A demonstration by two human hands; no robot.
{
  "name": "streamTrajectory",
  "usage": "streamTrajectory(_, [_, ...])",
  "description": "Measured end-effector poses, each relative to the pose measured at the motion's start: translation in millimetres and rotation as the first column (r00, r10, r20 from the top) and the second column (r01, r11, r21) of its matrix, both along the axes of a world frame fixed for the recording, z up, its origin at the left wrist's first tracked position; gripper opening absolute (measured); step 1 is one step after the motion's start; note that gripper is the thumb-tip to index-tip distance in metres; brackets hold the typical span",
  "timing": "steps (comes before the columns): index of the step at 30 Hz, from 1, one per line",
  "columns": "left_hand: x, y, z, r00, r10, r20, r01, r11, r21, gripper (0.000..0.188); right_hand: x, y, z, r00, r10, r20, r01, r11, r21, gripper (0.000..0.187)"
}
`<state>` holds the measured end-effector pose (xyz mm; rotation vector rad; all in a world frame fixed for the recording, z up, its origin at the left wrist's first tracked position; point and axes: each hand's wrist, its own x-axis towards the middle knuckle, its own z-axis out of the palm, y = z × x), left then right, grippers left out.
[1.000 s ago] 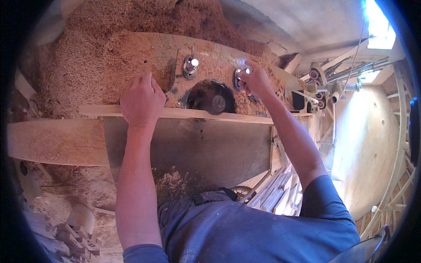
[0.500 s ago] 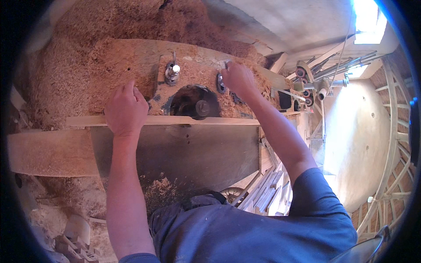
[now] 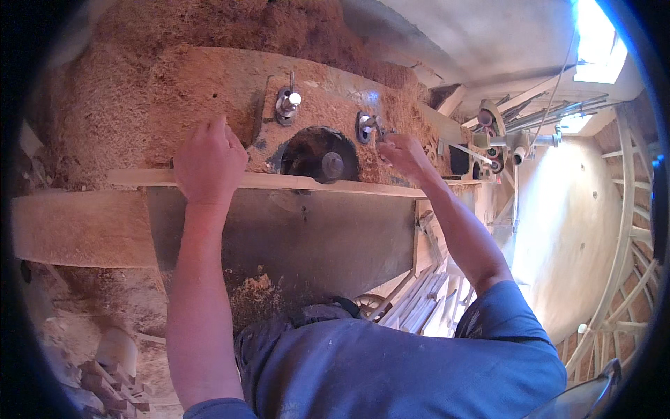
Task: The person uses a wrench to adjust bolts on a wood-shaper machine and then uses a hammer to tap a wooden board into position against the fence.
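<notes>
A long, pale wooden strip runs along the front of a sawdust-covered machine fence. In the fence's cutout sits a dark cutter head with a round spindle end. My left hand is closed over the strip left of the cutout, its fingers pressed together and pointing away from me. My right hand is closed beside the right clamp bolt, fingertips curled near its small dark lever; whatever they grip is hidden. Left of it stands another shiny clamp bolt.
Before the strip lies a dark metal table, with a wooden board at its left. Red-brown shavings heap behind the fence. A roller feed unit stands at the right, and stacked timber strips lie below.
My right hand has come down from the far side of the right clamp bolt, nearer to the strip. My left hand keeps its place at the strip. The view has shifted slightly.
</notes>
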<state>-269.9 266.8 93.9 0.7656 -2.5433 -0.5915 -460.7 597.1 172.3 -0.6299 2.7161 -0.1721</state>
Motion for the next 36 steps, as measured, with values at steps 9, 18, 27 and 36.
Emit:
streamTrajectory(9, [-5,-1,5,0.993,0.006,0.115,-0.010,0.999,0.037,0.021,-10,-87,-8,0.947,-0.145,0.285,0.291,0.760,-0.581,0.026])
streamTrajectory(18, [-5,0,6,0.996,-0.009,0.092,0.005,0.999,0.036,0.021,-72,-28,6,0.941,0.289,-0.174,-0.227,0.925,0.304,0.029])
streamTrajectory(27, [-4,2,3,0.993,0.011,0.121,-0.020,0.997,0.070,0.024,22,-38,23,0.958,0.220,0.184,-0.184,0.964,-0.194,0.022])
streamTrajectory(36, [-5,-2,8,0.996,0.000,0.092,-0.001,1.000,0.009,0.025,-76,-30,-2,0.698,0.670,-0.251,-0.593,0.738,0.322,0.024])
